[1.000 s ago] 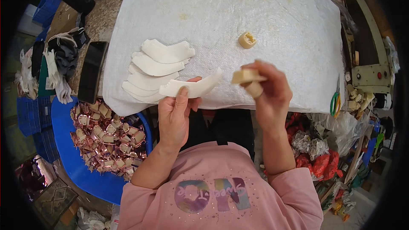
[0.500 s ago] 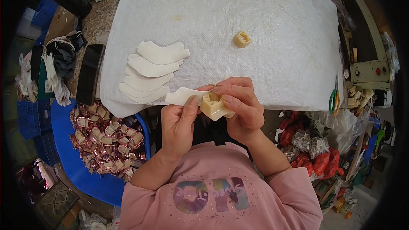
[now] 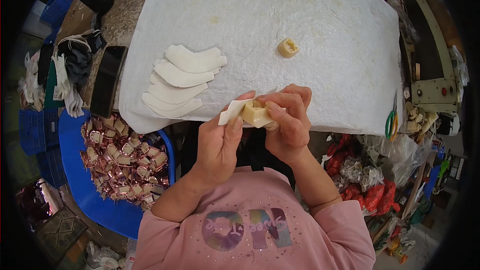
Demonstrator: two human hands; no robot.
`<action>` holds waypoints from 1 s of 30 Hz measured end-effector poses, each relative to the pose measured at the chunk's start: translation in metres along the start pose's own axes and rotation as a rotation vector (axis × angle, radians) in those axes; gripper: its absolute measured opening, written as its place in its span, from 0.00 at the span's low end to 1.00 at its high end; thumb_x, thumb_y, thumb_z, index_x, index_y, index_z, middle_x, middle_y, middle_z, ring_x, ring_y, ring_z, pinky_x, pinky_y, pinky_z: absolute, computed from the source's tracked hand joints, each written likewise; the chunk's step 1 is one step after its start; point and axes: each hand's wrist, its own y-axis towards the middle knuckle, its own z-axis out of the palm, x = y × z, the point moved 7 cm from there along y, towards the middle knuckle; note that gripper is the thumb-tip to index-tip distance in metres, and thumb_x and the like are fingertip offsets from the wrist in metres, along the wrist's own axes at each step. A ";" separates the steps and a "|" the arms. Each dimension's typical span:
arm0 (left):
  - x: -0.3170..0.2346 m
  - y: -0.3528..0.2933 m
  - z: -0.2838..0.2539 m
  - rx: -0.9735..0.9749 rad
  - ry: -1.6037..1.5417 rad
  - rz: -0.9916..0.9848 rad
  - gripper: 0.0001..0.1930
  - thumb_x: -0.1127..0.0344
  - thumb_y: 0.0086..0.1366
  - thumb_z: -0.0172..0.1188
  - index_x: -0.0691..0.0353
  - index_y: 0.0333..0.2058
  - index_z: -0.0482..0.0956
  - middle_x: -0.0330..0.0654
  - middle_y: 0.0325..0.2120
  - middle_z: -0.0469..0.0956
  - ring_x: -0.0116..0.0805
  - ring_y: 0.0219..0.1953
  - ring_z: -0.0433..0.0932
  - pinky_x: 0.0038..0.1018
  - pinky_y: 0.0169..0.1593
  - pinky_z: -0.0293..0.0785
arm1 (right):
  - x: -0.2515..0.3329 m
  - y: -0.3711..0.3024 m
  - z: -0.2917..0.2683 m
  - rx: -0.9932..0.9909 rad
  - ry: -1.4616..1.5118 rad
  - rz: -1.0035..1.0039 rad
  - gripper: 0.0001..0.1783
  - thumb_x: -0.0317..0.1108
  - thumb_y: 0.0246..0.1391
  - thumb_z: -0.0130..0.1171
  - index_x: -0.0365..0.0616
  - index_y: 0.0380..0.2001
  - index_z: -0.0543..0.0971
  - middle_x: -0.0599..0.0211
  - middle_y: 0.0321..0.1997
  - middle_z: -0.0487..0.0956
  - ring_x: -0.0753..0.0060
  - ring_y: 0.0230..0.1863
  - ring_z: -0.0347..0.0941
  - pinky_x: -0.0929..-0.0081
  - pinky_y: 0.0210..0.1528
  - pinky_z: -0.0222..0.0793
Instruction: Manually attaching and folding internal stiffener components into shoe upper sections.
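Note:
In front of my chest I hold a small cream block (image 3: pixel 256 117), hollowed on top and shaped like a shoe heel. My right hand (image 3: pixel 288 124) is closed round its right side, thumb along the top edge. My left hand (image 3: pixel 220 142) pinches a curved white strip (image 3: pixel 231 112) against the block's left side. The strip passes behind the block, and part of it shows near my right fingers. Several more white strips (image 3: pixel 186 79) overlap in a fanned stack on the left of the table. A second cream block (image 3: pixel 288 48) stands farther back.
White woven sheeting (image 3: pixel 250 15) covers the table. A black phone (image 3: pixel 108 81) lies by its left edge. Below left, a blue tub (image 3: pixel 75 170) holds many shiny pink-and-beige pieces (image 3: pixel 127 157). Scissors (image 3: pixel 391 122) hang at the right edge, near a beige machine (image 3: pixel 434 90).
The strip has come closer against the block and now shows behind it. The block has turned slightly, and my left hand has shifted a little to the right.

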 end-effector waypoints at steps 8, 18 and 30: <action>-0.014 0.000 -0.019 -0.175 0.279 0.115 0.10 0.71 0.66 0.51 0.72 0.40 0.77 0.40 0.24 0.75 0.20 0.24 0.67 0.17 0.28 0.65 | 0.018 0.023 0.003 0.321 -0.301 0.082 0.13 0.24 0.30 0.61 0.49 0.25 0.75 0.73 0.31 0.71 0.66 0.35 0.63 0.58 0.42 0.47; -0.016 -0.001 0.002 -0.127 0.608 0.378 0.09 0.76 0.63 0.53 0.71 0.41 0.77 0.47 0.28 0.75 0.32 0.27 0.73 0.25 0.30 0.69 | 0.001 0.012 0.015 0.441 -0.275 0.183 0.13 0.20 0.28 0.57 0.48 0.22 0.71 0.70 0.26 0.64 0.66 0.34 0.61 0.60 0.41 0.45; 0.002 0.011 -0.006 -0.049 0.251 0.351 0.06 0.71 0.62 0.57 0.66 0.36 0.79 0.41 0.24 0.73 0.29 0.25 0.68 0.23 0.27 0.65 | -0.020 -0.005 0.009 0.310 0.360 0.443 0.13 0.17 0.37 0.55 0.45 0.29 0.73 0.66 0.27 0.68 0.63 0.32 0.63 0.68 0.41 0.51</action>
